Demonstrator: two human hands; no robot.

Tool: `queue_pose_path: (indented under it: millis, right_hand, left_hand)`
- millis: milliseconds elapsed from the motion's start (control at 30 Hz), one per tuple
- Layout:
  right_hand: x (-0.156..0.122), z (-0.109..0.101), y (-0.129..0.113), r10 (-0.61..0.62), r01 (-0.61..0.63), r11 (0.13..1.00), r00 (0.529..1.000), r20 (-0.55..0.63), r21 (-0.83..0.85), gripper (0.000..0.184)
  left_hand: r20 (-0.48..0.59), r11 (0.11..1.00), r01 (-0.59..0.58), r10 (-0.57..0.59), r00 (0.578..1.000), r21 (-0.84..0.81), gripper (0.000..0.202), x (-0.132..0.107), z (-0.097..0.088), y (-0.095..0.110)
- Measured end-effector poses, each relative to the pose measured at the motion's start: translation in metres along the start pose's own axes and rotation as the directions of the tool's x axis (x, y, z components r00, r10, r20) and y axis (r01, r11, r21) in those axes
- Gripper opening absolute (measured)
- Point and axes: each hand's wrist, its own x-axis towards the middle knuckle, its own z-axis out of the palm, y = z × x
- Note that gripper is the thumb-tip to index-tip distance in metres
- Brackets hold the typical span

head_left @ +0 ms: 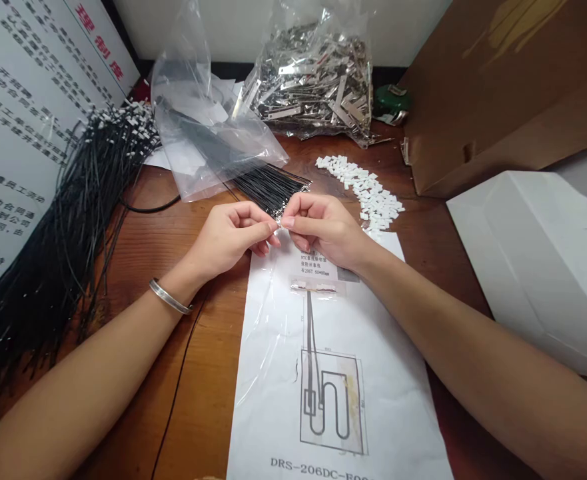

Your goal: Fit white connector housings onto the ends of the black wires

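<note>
My left hand (240, 230) and my right hand (323, 227) meet fingertip to fingertip just above the top of a printed drawing sheet (268, 400). Each is closed in a pinch of thumb and forefinger; whatever lies between the tips is too small to make out. Directly behind them, a bundle of black wires (266, 183) with small metal ends lies on the table, its far part under a clear plastic bag (173, 127). Small white plastic housings (360, 187) are spread in a curved pile beyond my right hand.
Many black wires with white connectors (73, 220) hang at left against a printed board (23, 100). At the back stands a clear bag of metal strips (313, 87). A green object (390, 101), a cardboard box (498, 87) and a white box (533, 260) occupy the right.
</note>
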Motion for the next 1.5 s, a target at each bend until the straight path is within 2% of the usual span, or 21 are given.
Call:
queue_pose_path:
  millis: [267, 500, 733, 1100, 1500]
  right_hand:
    - [-0.003, 0.009, -0.002, -0.064, 0.059, 0.993, 0.996, -0.056, -0.098, 0.022]
    - [-0.004, 0.014, 0.001, -0.072, 0.053, 0.985, 0.991, -0.114, -0.165, 0.023]
    - [-0.003, 0.013, 0.0, -0.073, 0.048, 0.988, 0.982, -0.172, -0.145, 0.027]
    - [-0.004, 0.012, -0.002, -0.085, 0.064, 0.991, 0.978, -0.188, -0.119, 0.027]
    - [-0.003, 0.011, -0.001, -0.079, 0.061, 0.989, 0.988, -0.135, -0.132, 0.026]
  left_hand:
    - [-0.073, 0.998, 0.013, -0.009, 0.997, 0.063, 0.01, 0.0, 0.004, 0.002]
    - [-0.13, 0.998, 0.008, 0.0, 0.992, 0.066, 0.011, -0.001, 0.009, 0.002]
    - [-0.15, 0.999, -0.011, 0.018, 0.989, 0.045, 0.014, -0.001, 0.01, 0.003]
    - [-0.152, 1.0, -0.004, 0.008, 0.988, 0.028, 0.013, -0.001, 0.01, 0.006]
    - [-0.122, 1.0, 0.003, -0.005, 0.992, -0.018, 0.02, 0.0, 0.008, 0.004]
